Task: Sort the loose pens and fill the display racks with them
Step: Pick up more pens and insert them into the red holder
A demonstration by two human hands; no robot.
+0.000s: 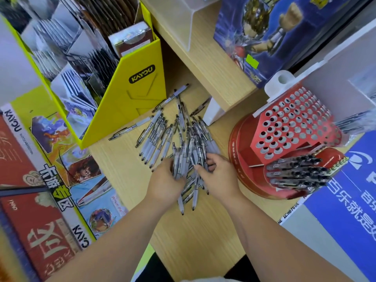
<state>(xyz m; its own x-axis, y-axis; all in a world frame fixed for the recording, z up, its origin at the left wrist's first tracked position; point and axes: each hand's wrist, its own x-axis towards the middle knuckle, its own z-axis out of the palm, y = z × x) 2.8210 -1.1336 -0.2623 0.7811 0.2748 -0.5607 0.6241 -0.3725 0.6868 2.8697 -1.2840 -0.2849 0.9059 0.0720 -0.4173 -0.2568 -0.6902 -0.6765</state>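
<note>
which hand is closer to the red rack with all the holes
Right. The right hand digs into the pen pile on the side next to the red rack. The left hand grips the pile's other side, farther from the rack.

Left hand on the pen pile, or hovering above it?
Touching. The head view shows the left hand with its fingers curled round a bunch of pens at the near edge of the pen pile; no gap shows.

Bare wooden counter [193,237] lies open below the pen pile [183,139], hemmed by yellow box [134,98] and red rack [284,127].
</note>
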